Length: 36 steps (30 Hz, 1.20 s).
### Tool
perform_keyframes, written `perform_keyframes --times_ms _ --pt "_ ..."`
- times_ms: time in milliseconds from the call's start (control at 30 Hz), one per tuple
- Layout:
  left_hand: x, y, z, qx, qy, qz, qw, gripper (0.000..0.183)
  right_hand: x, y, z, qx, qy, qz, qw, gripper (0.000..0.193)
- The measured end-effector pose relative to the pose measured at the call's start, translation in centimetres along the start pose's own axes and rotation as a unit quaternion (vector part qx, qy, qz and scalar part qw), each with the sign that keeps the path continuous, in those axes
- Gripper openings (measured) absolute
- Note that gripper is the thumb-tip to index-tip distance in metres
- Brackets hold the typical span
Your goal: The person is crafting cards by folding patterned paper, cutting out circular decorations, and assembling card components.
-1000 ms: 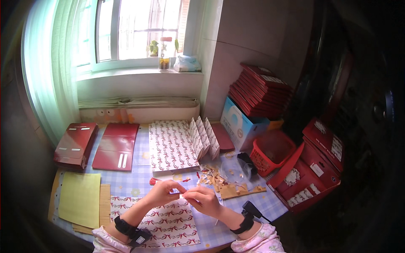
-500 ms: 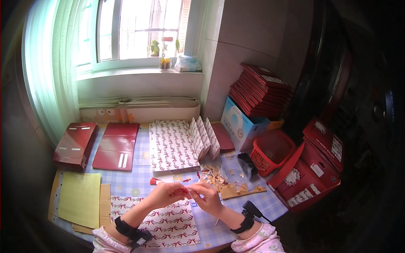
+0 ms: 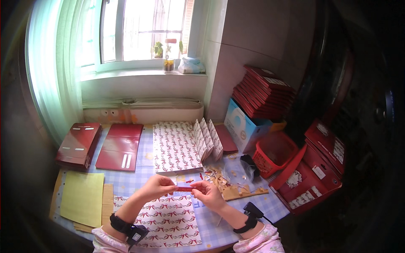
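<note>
A narrow dark red strip (image 3: 184, 189) is stretched level between my hands, above the far edge of a white sheet with a red bow pattern (image 3: 171, 223). My left hand (image 3: 158, 187) pinches its left end, and my right hand (image 3: 208, 195) pinches its right end. Both hands are closed on it, a short span apart. Just beyond lie small paper scraps (image 3: 216, 179) and tiny red pieces on the checked tablecloth (image 3: 126, 179). Farther back stands a bow-patterned board (image 3: 177, 145) with folded panels (image 3: 206, 139) beside it.
At the left are a pile of red folders (image 3: 78, 145), a flat red folder (image 3: 119, 147) and a yellow sheet (image 3: 82, 198). A red basket (image 3: 276, 154), a blue box (image 3: 242, 124) under stacked red folders (image 3: 263, 92), and an open red box (image 3: 308, 181) fill the right.
My hands have drawn apart from being close together, and the red strip now shows straight between them. My left hand has shifted left. The whole view has moved slightly.
</note>
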State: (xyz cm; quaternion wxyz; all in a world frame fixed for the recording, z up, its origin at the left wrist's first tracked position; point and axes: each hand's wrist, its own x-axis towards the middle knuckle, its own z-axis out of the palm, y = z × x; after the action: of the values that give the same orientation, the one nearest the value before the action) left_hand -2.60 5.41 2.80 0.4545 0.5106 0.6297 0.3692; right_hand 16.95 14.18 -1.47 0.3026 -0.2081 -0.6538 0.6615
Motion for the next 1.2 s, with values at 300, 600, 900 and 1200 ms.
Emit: perform_keyframes --times_ms 300,600,900,1200 --pt "-1.5 -0.6 -0.7 0.01 -0.054 -0.057 0.997 0.019 -0.7 -1.1 0.8 -0.257 -0.027 -0.118 0.959 0.024" --pt "-2.4 -1.9 1.8 0.062 -0.118 0.009 0.991 0.02 -0.8 1.1 1.0 -0.002 -0.064 -0.013 0.998 0.023" --pt "-3.5 -1.0 1.7 0.001 -0.033 -0.026 0.999 0.023 -1.2 -0.1 1.9 -0.17 -0.087 -0.047 0.98 0.011" --pt "-3.1 -2.7 1.9 -0.073 -0.021 -0.074 0.994 0.018 -1.6 0.0 2.5 -0.382 -0.041 -0.23 0.894 0.014"
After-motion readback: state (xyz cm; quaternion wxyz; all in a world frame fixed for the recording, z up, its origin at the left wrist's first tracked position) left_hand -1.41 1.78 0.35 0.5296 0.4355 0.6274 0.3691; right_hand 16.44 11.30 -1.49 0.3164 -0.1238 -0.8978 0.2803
